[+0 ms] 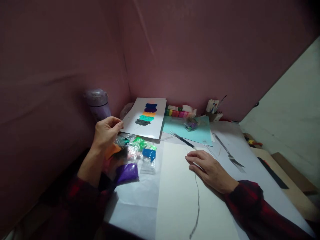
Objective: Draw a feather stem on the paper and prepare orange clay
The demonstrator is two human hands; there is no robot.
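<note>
My left hand (107, 132) is raised over a pile of small plastic bags of coloured clay (136, 154), fingers pinched on the corner of a white sheet with colour swatches (146, 117). My right hand (209, 169) lies flat, fingers stretched out, on a large white sheet (180, 200) that carries a dark curved pencil line (198, 203). A purple bag (127, 172) and a blue one (149, 153) lie nearest my left wrist.
A purple bottle (98, 103) stands at the back left by the pink wall. A light blue sheet (197, 130), a brush (183, 140), two forks (228, 154), a row of clay pots (176, 113) and a tool cup (213, 108) lie behind.
</note>
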